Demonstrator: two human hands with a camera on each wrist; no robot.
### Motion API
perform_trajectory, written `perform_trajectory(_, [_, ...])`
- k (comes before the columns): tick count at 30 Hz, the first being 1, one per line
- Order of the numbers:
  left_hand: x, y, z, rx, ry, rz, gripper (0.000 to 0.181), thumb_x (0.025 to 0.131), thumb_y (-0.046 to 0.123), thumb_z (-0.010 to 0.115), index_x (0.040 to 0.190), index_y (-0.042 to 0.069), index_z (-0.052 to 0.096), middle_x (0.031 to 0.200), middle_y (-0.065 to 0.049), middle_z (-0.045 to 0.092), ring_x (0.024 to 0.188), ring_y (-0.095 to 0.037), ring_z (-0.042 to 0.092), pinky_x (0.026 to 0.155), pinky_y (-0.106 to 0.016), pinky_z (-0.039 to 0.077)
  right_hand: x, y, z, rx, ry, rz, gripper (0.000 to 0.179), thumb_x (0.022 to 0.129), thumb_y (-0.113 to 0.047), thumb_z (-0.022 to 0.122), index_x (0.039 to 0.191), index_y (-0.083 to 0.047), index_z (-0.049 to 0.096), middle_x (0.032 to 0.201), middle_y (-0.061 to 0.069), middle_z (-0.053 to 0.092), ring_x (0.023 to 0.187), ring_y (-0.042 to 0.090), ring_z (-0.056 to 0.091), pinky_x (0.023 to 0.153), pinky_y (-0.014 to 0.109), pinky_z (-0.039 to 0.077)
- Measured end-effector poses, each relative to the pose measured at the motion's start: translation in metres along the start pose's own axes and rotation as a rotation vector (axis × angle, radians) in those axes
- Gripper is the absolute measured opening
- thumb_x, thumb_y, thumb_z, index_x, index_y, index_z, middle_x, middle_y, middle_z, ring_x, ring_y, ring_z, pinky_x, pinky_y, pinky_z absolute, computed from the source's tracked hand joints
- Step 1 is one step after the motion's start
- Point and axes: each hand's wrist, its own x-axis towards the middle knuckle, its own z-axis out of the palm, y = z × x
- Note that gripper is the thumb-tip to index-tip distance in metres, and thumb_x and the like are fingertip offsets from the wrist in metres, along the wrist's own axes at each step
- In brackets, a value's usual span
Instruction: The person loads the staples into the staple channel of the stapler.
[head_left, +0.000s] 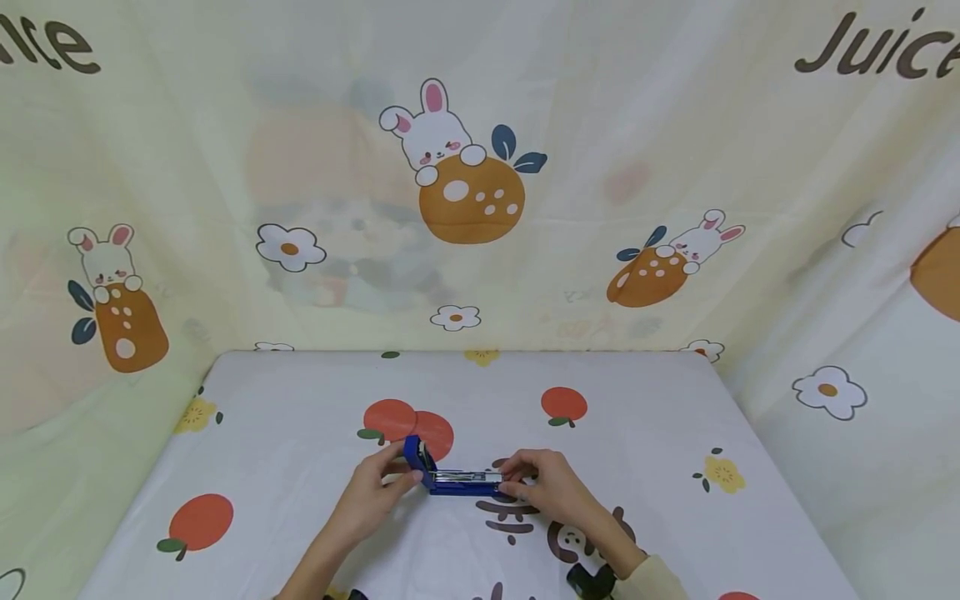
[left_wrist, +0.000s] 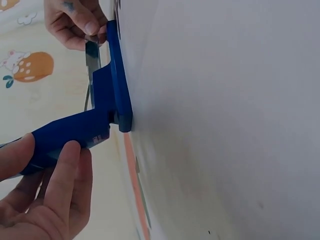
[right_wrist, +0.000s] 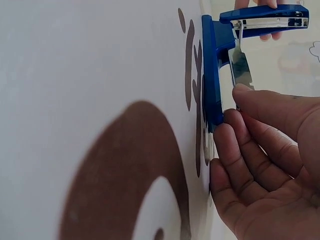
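Note:
A blue stapler (head_left: 467, 489) stands on the table with its top arm swung up and back to the left, so its metal staple channel (head_left: 468, 477) lies exposed. My left hand (head_left: 372, 493) pinches the raised top arm (left_wrist: 70, 134) between thumb and fingers. At the other end, my right hand (head_left: 546, 483) pinches the front end of the metal channel with thumb and fingers. In the right wrist view, the right thumb lies on the channel's tip (right_wrist: 243, 75), and the fingertips are close beside the base's end (right_wrist: 212, 75). Whether staples lie in the channel cannot be told.
The table (head_left: 300, 533) has a white cloth printed with fruit, flowers and brown figures. Behind it and at the sides hangs a printed curtain (head_left: 525, 292). A dark object (head_left: 590, 581) is at the right wrist, by the cream sleeve (head_left: 654, 581).

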Motion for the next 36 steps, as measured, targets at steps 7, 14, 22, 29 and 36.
perform_trajectory(7, [0.001, 0.000, 0.004, 0.034, 0.003, 0.017, 0.036, 0.100, 0.009, 0.072, 0.136, 0.010, 0.069, 0.123, -0.008, 0.076, 0.115, -0.027, 0.072, 0.103, -0.051, 0.059, 0.000, 0.001, 0.000, 0.009, 0.008, 0.000, 0.013, 0.093, -0.021, 0.083, 0.104, -0.016, 0.079, 0.092, -0.007, 0.076, 0.081, 0.004, 0.065, 0.074, 0.019, 0.050])
perform_trajectory(14, [0.001, 0.001, 0.008, 0.050, 0.006, 0.011, 0.036, 0.099, 0.009, 0.073, 0.135, 0.012, 0.069, 0.123, -0.008, 0.075, 0.115, -0.027, 0.071, 0.100, -0.049, 0.061, -0.001, -0.001, 0.000, 0.012, 0.006, -0.009, 0.014, 0.092, -0.021, 0.083, 0.104, -0.015, 0.078, 0.092, -0.005, 0.076, 0.082, 0.008, 0.065, 0.073, 0.019, 0.049])
perform_trajectory(22, [0.000, 0.002, 0.011, 0.064, 0.000, 0.018, 0.034, 0.099, 0.008, 0.073, 0.132, 0.011, 0.069, 0.121, -0.008, 0.074, 0.114, -0.026, 0.070, 0.096, -0.045, 0.063, -0.001, -0.001, 0.000, 0.019, 0.006, 0.000, 0.013, 0.093, -0.021, 0.083, 0.104, -0.016, 0.079, 0.093, -0.006, 0.076, 0.081, 0.006, 0.065, 0.073, 0.019, 0.050])
perform_trajectory(29, [0.000, 0.004, 0.014, 0.112, 0.006, 0.048, 0.033, 0.099, 0.008, 0.073, 0.131, 0.013, 0.070, 0.120, -0.007, 0.075, 0.115, -0.026, 0.069, 0.096, -0.047, 0.063, -0.001, -0.001, 0.000, 0.023, 0.003, -0.002, 0.015, 0.092, -0.022, 0.084, 0.104, -0.015, 0.079, 0.092, -0.005, 0.076, 0.081, 0.008, 0.065, 0.072, 0.019, 0.050])
perform_trajectory(36, [0.001, 0.004, 0.016, 0.150, 0.015, 0.081, 0.034, 0.099, 0.007, 0.072, 0.133, 0.013, 0.070, 0.118, -0.008, 0.075, 0.115, -0.028, 0.069, 0.095, -0.044, 0.063, -0.001, -0.001, 0.000, 0.017, 0.001, -0.006, 0.015, 0.092, -0.021, 0.084, 0.104, -0.014, 0.079, 0.093, -0.005, 0.076, 0.082, 0.009, 0.065, 0.072, 0.019, 0.050])
